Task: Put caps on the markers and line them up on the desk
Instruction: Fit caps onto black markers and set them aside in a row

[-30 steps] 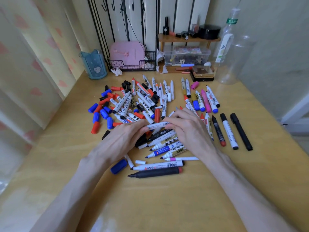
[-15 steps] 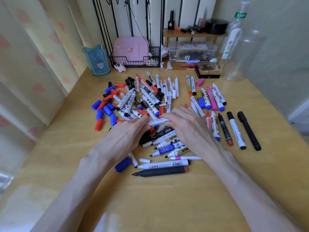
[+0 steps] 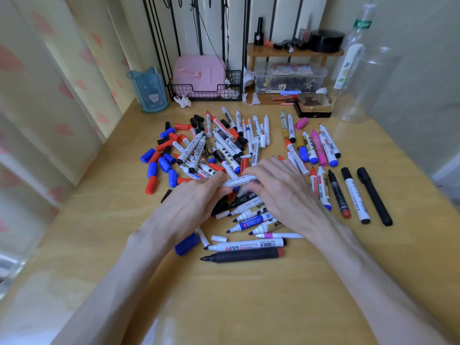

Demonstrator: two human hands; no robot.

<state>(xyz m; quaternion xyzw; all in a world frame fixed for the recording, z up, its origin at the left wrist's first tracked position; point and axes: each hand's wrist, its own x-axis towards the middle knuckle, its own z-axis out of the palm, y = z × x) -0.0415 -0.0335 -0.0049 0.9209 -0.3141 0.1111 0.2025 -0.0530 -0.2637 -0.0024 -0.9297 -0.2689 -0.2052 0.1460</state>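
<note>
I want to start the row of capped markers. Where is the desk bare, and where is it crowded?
Bare: the near desk between the forearms, this side of the black uncapped marker; the left strip between the loose caps and the curtain; the right edge beyond the black capped marker. Crowded: the marker pile in the middle.

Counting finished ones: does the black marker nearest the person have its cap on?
No, the black marker shows a bare tip.
</note>
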